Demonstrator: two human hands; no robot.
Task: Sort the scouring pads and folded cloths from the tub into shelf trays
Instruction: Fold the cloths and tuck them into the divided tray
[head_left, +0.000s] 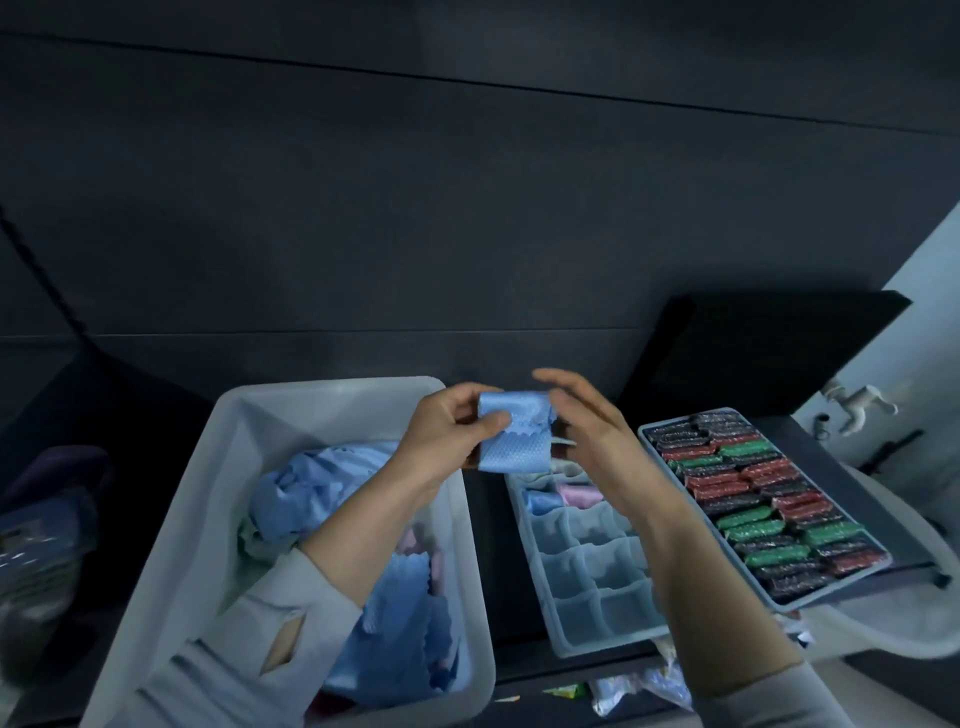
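Here, entries run near to far.
Sleeves: grey, both forearms (343, 551) partly bare; a slit showed in the left sleeve (283, 642).
Tub (470, 540): pale plastic, at lower left; loose blue cloths (395, 629) lay crumpled inside, with a little pink among them.
Litter (623, 688): small wrappers lay on the dark surface between tub and trays, too blurred to identify.
Divided tray (587, 571): pale, just right of the tub; most cells bare; a blue piece (540, 501) and a pink piece (582, 496) sat in far cells.
Pad tray (831, 597): right of the divided tray, packed with rows of red, green and dark scouring pads (753, 499).
Left hand (441, 431): gripped a folded blue cloth (514, 434), thumb pressed on its front, fingers curled behind.
Folded cloth: held in the air above the gap between tub and divided tray, scalloped edge showing across its middle.
Right hand (587, 421): fingers relaxed and spread, just beside the cloth's right edge; contact could not be told.
Background: dark panelled wall (467, 208); a white fitting (857, 405) at far right.
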